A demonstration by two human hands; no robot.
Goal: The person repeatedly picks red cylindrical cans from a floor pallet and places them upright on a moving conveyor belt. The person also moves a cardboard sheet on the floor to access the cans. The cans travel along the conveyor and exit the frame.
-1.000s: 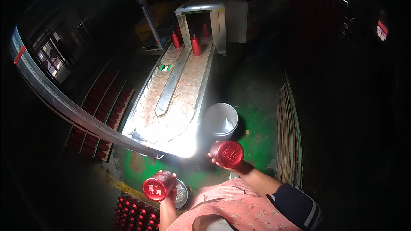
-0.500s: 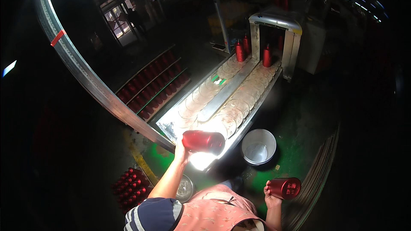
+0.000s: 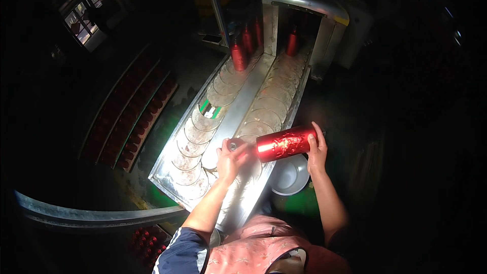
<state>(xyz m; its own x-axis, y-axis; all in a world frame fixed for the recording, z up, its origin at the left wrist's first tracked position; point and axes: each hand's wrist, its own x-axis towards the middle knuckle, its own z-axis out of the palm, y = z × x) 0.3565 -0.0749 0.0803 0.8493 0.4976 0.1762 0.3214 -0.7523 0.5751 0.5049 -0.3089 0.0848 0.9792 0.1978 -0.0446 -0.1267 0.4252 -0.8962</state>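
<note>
Over the near part of the conveyor (image 3: 269, 105) and its right edge, I hold a red bottle (image 3: 283, 143) tilted almost onto its side in my right hand (image 3: 317, 152). That hand is curved wide around one end, thumb apart from the fingers; no neck shows, so I can't tell which end it is. My left hand (image 3: 229, 163) is curled more tightly and looks to have hold of a second bottle (image 3: 235, 143) near its neck, the mouth facing up beside my fingers. Blur and my fingers hide most of its body, so whether it rests on a plate I can't tell.

I judge these bottles stiff, with no give to a squeeze, and light enough for one hand to carry from the end. The gloss suggests a slick skin that could turn or slide in a loose grip, and the finish may scratch or the wall dent if knocked. The neck seems the surest hold for an upright bottle; for a tilted one, a full wrap around the body should steady it better. More bottles (image 3: 238, 58) stand near the arch (image 3: 307, 0), and a bucket (image 3: 290, 176) sits beside the conveyor.
</note>
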